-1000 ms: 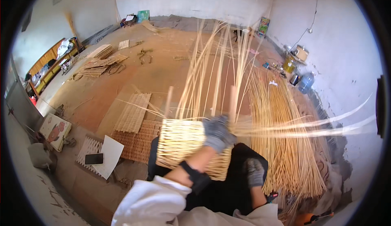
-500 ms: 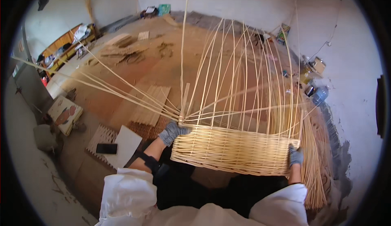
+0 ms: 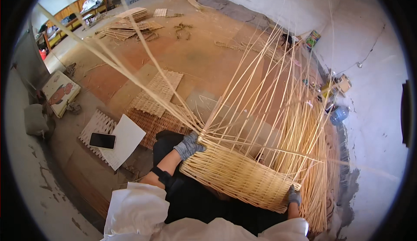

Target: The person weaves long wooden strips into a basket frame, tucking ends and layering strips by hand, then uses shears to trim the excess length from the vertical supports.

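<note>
A half-woven wicker basket of pale willow rods lies tilted across my lap, its right end lower than its left. Long upright rods rise from its far edge, and others fan out to the left. In a grey glove, my left hand is closed on the upper left corner, its fingers wrapped over the weave. My right hand, gloved as well, grips the lower right corner; its fingers are partly hidden behind the basket.
A bundle of loose rods lies along the right. Left of me are a phone, a white sheet and woven panels. A decorated box and a water jug stand near the walls. Panels are stacked farther off.
The basket has turned clockwise: its right end has dropped toward me with my right hand. My left hand stays on its corner. The rods have swung along, and the view has shifted.
</note>
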A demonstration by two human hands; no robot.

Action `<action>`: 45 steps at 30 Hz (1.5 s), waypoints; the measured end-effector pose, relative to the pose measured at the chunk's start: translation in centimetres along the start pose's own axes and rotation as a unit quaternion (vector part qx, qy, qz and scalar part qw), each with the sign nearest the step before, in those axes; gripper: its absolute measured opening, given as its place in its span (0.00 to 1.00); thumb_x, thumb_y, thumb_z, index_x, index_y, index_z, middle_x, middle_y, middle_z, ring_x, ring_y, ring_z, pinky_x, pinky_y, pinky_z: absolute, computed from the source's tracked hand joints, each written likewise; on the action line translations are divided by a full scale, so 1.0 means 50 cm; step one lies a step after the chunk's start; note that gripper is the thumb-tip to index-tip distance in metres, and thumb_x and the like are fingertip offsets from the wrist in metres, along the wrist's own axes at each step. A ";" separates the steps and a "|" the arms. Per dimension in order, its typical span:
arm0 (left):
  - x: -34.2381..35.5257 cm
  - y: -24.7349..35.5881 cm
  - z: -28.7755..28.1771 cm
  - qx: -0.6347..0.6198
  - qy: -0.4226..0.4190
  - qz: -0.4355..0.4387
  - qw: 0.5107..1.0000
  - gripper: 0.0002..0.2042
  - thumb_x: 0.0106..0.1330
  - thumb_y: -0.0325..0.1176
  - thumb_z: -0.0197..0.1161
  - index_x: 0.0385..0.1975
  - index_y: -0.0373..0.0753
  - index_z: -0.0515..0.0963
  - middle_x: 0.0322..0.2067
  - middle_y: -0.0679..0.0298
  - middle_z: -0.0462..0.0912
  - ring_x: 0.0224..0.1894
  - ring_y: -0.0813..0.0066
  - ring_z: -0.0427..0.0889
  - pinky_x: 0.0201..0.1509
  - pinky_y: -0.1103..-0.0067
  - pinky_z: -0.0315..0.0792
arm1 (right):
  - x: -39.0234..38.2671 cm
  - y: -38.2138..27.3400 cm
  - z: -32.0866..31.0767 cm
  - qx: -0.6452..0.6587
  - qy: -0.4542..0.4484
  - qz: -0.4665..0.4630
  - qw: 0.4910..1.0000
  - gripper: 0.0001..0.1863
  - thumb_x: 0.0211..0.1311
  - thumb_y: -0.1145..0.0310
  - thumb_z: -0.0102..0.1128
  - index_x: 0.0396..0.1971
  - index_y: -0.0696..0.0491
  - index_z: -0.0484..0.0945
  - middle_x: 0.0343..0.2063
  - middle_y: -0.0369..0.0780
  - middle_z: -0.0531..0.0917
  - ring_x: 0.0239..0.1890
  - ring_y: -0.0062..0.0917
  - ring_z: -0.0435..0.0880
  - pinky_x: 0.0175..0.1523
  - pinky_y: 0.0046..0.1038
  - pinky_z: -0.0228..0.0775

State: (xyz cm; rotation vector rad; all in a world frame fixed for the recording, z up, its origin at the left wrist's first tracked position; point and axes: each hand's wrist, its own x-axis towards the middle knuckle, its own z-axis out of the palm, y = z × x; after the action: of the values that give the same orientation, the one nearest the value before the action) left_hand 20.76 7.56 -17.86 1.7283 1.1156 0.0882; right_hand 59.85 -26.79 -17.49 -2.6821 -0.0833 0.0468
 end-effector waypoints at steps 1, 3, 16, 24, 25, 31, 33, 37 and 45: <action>0.034 -0.028 0.024 -0.093 0.035 0.097 0.990 0.39 0.42 0.43 0.69 0.52 0.28 0.58 0.49 0.45 0.65 0.53 0.55 0.63 0.55 0.76 0.58 | -0.029 -0.038 -0.035 -0.102 0.091 -0.106 0.985 0.29 0.46 0.57 0.62 0.47 0.57 0.66 0.33 0.44 0.75 0.37 0.35 0.74 0.44 0.30 0.65; 0.065 -0.019 0.030 -0.092 0.100 0.216 0.967 0.40 0.43 0.44 0.68 0.54 0.31 0.56 0.51 0.46 0.63 0.54 0.55 0.62 0.56 0.75 0.58 | -0.083 -0.124 -0.022 -0.028 0.069 -0.255 0.964 0.23 0.48 0.65 0.59 0.45 0.56 0.67 0.29 0.39 0.74 0.33 0.27 0.72 0.39 0.25 0.65; 0.063 0.000 0.071 -0.176 0.098 0.217 0.955 0.40 0.46 0.45 0.66 0.56 0.31 0.54 0.47 0.44 0.67 0.51 0.53 0.65 0.52 0.73 0.60 | -0.243 -0.718 0.247 0.099 -0.150 -0.491 0.852 0.19 0.52 0.56 0.54 0.37 0.56 0.72 0.36 0.47 0.76 0.45 0.37 0.72 0.50 0.35 0.64; -0.026 0.059 0.027 -0.272 0.222 0.079 0.933 0.26 0.42 0.30 0.69 0.44 0.33 0.70 0.41 0.52 0.74 0.43 0.66 0.74 0.46 0.78 0.67 | -0.466 -0.671 0.039 -0.152 -0.256 -0.562 0.772 0.15 0.50 0.56 0.56 0.33 0.50 0.78 0.30 0.45 0.79 0.35 0.37 0.78 0.43 0.31 0.68; -0.031 0.073 0.023 -0.269 0.229 0.053 0.934 0.23 0.42 0.29 0.69 0.42 0.34 0.73 0.39 0.55 0.76 0.40 0.69 0.75 0.44 0.79 0.69 | -0.496 -0.668 0.027 -0.066 -0.250 -0.567 0.782 0.14 0.51 0.56 0.56 0.30 0.50 0.78 0.27 0.45 0.79 0.32 0.36 0.79 0.39 0.31 0.69; 0.015 0.052 0.056 -0.239 0.259 0.128 0.927 0.21 0.43 0.31 0.69 0.39 0.35 0.74 0.34 0.58 0.78 0.35 0.69 0.76 0.41 0.79 0.69 | -0.484 -0.716 0.059 -0.061 -0.142 -0.636 0.756 0.13 0.52 0.57 0.56 0.21 0.53 0.77 0.21 0.42 0.78 0.24 0.33 0.78 0.29 0.27 0.69; 0.003 0.051 0.048 -0.235 0.267 0.141 0.924 0.20 0.43 0.31 0.68 0.39 0.35 0.74 0.33 0.57 0.77 0.35 0.69 0.76 0.41 0.78 0.69 | -0.467 -0.627 0.081 0.045 -0.145 -0.650 0.745 0.12 0.53 0.59 0.56 0.23 0.53 0.77 0.22 0.42 0.78 0.24 0.32 0.78 0.28 0.26 0.70; -0.007 0.087 0.048 -0.186 0.275 0.118 0.936 0.18 0.47 0.32 0.66 0.38 0.33 0.74 0.35 0.54 0.77 0.37 0.68 0.76 0.44 0.78 0.69 | -0.338 -0.517 0.172 0.421 -0.486 0.081 0.762 0.11 0.53 0.64 0.57 0.34 0.53 0.73 0.28 0.41 0.79 0.30 0.31 0.79 0.30 0.30 0.72; -0.012 0.088 0.061 0.210 0.313 0.310 0.873 0.23 0.47 0.44 0.62 0.42 0.37 0.73 0.44 0.53 0.69 0.49 0.57 0.67 0.52 0.66 0.61 | -0.299 -0.522 0.175 0.430 -0.448 0.159 0.768 0.13 0.55 0.70 0.54 0.40 0.58 0.70 0.37 0.48 0.75 0.40 0.34 0.77 0.42 0.30 0.75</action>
State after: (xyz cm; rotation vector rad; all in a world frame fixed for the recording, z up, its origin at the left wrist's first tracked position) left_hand 24.79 4.82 -15.63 2.5064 1.0132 0.9207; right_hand 43.20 -0.56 -13.47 -1.5138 0.0861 1.1655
